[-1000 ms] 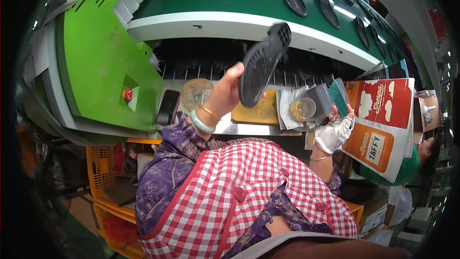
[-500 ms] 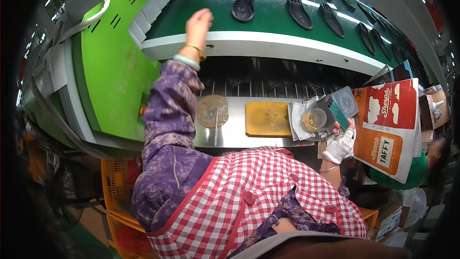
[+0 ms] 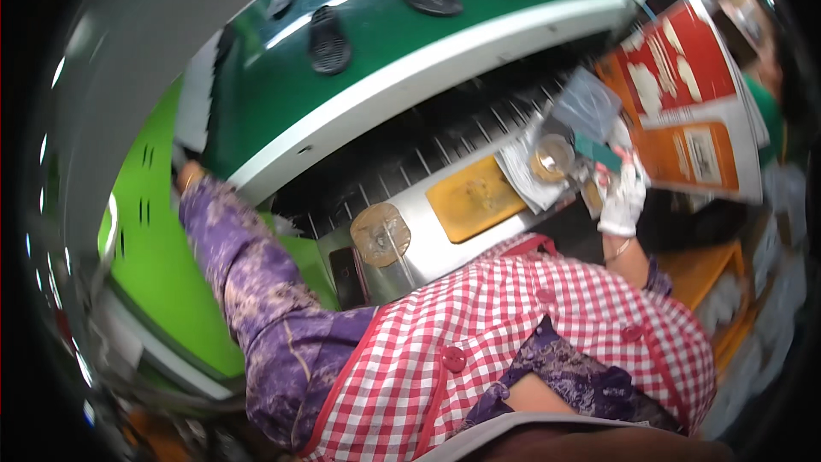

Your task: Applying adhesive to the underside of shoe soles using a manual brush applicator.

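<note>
My left arm stretches to the far left, and my left hand (image 3: 191, 174) is at the machine's opening beside the hanging grey strips (image 3: 197, 90). Its fingers are hidden there. On the right, my right hand (image 3: 624, 201) wears a white glove with bare fingertips. Its fingers are curled beside a flat teal piece (image 3: 596, 151); what they hold is blurred. A clear tub (image 3: 587, 105) and a small cup (image 3: 552, 158) stand close to it. Black shoe soles, one a nearby sole (image 3: 329, 41), lie on the green belt (image 3: 256, 133).
A white rail (image 3: 428, 77) edges the belt. On the metal shelf lie a yellow pad (image 3: 476, 199), a round brown disc (image 3: 380, 234) and a dark phone-like object (image 3: 349, 277). Printed cardboard (image 3: 684, 60) stands at the right, and the green machine housing (image 3: 162, 265) at the left.
My left hand has moved left from above the belt to beside the strips. My view has tilted and shifted. My right hand stays near the cup and teal piece.
</note>
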A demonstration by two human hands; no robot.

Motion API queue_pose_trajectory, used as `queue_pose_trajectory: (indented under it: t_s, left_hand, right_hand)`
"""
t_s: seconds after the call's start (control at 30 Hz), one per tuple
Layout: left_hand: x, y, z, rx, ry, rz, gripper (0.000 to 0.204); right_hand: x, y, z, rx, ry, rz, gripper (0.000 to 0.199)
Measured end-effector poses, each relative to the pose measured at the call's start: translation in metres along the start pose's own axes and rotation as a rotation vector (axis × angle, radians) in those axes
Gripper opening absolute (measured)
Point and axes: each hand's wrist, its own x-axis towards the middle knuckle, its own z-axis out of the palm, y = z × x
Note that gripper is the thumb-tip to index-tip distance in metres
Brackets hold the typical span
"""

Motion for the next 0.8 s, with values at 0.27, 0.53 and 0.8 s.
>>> queue_pose_trajectory:
  t_s: [0.27,0.53,0.8]
  left_hand:
    - [-0.022,0.012,-0.017,-0.703,-0.095,-0.543,0.058]
    - [-0.080,0.077,-0.030,-2.252,-0.352,-0.187,0.038]
    - [-0.409,0.186,-0.030,-2.265,-1.000,0.577,0.067]
  right_hand:
    - [0.018,0.023,-0.023,0.113,0.025,0.080,0.028]
    - [0.040,0.055,-0.029,-0.310,-0.283,0.155,0.026]
    - [0.050,0.079,-0.027,-0.442,-0.338,0.258,0.028]
